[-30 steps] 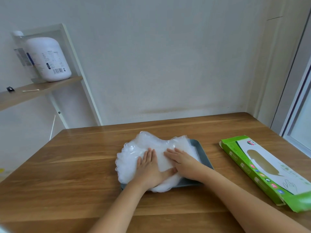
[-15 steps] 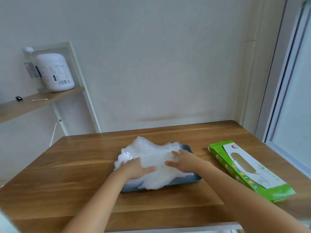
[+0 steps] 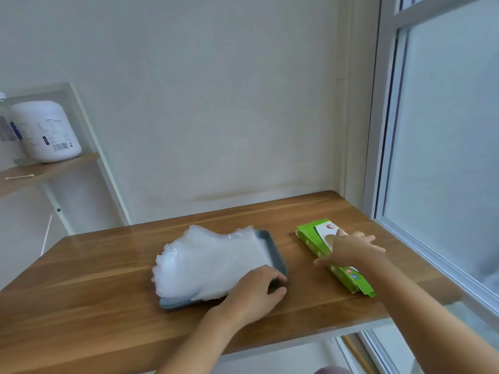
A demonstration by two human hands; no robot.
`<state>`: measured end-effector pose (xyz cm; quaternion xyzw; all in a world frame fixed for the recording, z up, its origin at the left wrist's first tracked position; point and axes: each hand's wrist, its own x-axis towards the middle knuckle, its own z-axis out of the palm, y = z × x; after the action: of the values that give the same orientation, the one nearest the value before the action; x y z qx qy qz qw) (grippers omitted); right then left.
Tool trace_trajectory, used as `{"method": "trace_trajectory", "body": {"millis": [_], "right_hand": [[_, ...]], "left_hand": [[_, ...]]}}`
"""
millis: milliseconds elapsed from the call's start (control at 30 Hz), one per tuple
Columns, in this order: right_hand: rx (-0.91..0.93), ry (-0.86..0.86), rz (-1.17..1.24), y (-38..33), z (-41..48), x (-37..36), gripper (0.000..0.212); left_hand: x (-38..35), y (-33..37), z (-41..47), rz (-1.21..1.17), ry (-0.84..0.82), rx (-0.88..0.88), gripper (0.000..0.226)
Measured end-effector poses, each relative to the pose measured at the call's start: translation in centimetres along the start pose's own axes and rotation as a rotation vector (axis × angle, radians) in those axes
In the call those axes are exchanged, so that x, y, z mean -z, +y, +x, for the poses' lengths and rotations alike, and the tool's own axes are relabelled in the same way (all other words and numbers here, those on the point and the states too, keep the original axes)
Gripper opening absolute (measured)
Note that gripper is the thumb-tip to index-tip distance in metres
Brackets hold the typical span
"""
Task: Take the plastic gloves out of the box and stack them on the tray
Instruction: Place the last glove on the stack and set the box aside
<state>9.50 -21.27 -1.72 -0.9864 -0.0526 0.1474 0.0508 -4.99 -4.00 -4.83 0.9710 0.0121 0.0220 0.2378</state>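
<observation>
Head view. Far left, a white jug (image 3: 46, 130) stands on a wall shelf (image 3: 54, 168), well apart from the work. The wooden surface (image 3: 81, 279) carries the rest.

Left of centre, the gloves (image 3: 210, 263) lie in one loose, translucent pile on the grey tray (image 3: 272, 252). The pile overhangs the tray's left and near rims.

The left grip (image 3: 253, 295) is at the tray's near right corner. Its fingers curl over the rim and its thumb lies against the outer edge, so it holds the tray beside the edge of the pile.

Right of the tray and apart from it lies the green box (image 3: 307, 238). The right grip (image 3: 351, 249) rests on the box with its fingers spread and nearly straight, clasping nothing. Whether gloves remain inside cannot be told.

At far right is a window (image 3: 445, 157).

Hazards, as judged:
- The film is thin and slick. A tug on the tray, or release of the corner, could let the overhanging layers slide onto the surface.
- The light box could skid under the flat right grip instead of being picked up.
- Adding gloves to an uneven pile could topple it leftward.
</observation>
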Motion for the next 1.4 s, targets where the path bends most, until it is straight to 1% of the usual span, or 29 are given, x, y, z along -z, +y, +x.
{"method": "trace_trajectory", "body": {"millis": [67,200,300,367,400,433,467,500,533,633,733,800,833,867,933,967,1000,1067,1133,1167,1200,1233,1267,1300,1400], "right_hand": [[0.003,-0.002,0.048,0.6,0.4,-0.8,0.105],[-0.006,0.108,0.133,0.7,0.7,-1.7,0.102],[0.051,0.229,0.150,0.1,-0.4,-0.3,0.102],[0.159,0.327,0.185,-1.0,-1.6,0.9,0.104],[0.248,0.358,0.225,-2.0,-2.5,1.3,0.103],[0.352,0.387,0.269,-3.0,-3.5,1.6,0.102],[0.455,0.413,0.301,-4.1,-4.7,1.7,0.102],[0.542,0.439,0.317,-5.3,-5.8,1.6,0.104],[0.610,0.465,0.321,-6.4,-6.8,1.4,0.107],[0.744,0.513,0.377,-9.7,-8.7,-0.1,0.111],[0.901,0.557,0.346,-12.3,-10.2,-0.9,0.112],[1.019,0.448,0.502,-13.4,-11.3,-1.0,0.109],[1.053,0.374,0.614,-14.1,-11.9,-1.2,0.102],[1.069,0.317,0.681,-14.5,-12.3,-1.2,0.088],[1.110,0.189,0.678,-16.3,-13.2,-2.0,0.048],[1.133,0.116,0.683,-16.9,-13.4,-2.5,0.033],[1.174,0.034,0.695,-17.9,-14.0,-3.3,0.024],[1.245,-0.094,0.667,-19.5,-14.9,-4.5,0.023],[1.332,-0.229,0.579,-21.0,-15.9,-5.4,0.026],[1.358,-0.257,0.506,-21.4,-16.2,-5.7,0.026],[1.384,-0.255,0.413,-22.0,-16.4,-6.1,0.025],[1.401,-0.216,0.317,-22.8,-16.8,-7.1,0.027],[1.418,-0.167,0.236,-23.2,-16.8,-7.5,0.035],[1.450,-0.155,0.166,-23.9,-17.3,-8.6,0.043],[1.595,-0.183,-0.041,-25.2,-18.7,-11.9,0.053]], "left_hand": [[-0.4,-0.6,0.0,-0.025,-0.006,0.007,0.026],[-0.3,-1.2,-0.2,-0.123,0.004,0.048,0.021],[0.9,-1.4,-0.4,-0.296,0.059,0.087,0.018],[2.3,-1.3,-0.5,-0.550,0.124,0.140,0.018],[3.2,-1.3,-0.7,-0.721,0.148,0.176,0.025],[4.1,-1.1,-0.9,-0.888,0.168,0.201,0.038],[5.1,-1.0,-1.1,-1.004,0.193,0.205,0.052],[6.1,-1.0,-1.5,-1.056,0.229,0.186,0.061],[7.0,-0.8,-1.9,-1.070,0.268,0.154,0.062],[9.3,-0.7,-3.4,-1.092,0.434,0.090,0.044],[11.1,-1.8,-5.4,-1.056,0.605,0.077,0.017],[12.4,-3.2,-7.3,-1.016,0.654,0.082,0.013],[13.1,-4.0,-8.5,-1.000,0.672,0.092,0.013],[13.7,-4.7,-9.3,-0.983,0.675,0.093,0.015],[14.8,-6.2,-11.7,-0.965,0.674,0.087,0.025],[15.3,-6.5,-12.5,-0.964,0.655,0.080,0.032],[15.7,-7.1,-13.7,-0.952,0.639,0.081,0.037],[16.3,-8.1,-15.9,-0.902,0.589,0.096,0.039],[16.6,-9.5,-18.5,-0.845,0.550,0.136,0.038],[16.6,-10.0,-19.5,-0.820,0.539,0.154,0.040],[16.4,-10.7,-20.9,-0.805,0.551,0.180,0.044],[16.0,-11.3,-22.6,-0.809,0.579,0.212,0.047],[15.8,-11.7,-23.7,-0.818,0.603,0.222,0.047],[15.3,-12.2,-25.4,-0.844,0.628,0.236,0.049],[13.7,-13.6,-29.8,-0.841,0.623,0.274,0.065]]}}
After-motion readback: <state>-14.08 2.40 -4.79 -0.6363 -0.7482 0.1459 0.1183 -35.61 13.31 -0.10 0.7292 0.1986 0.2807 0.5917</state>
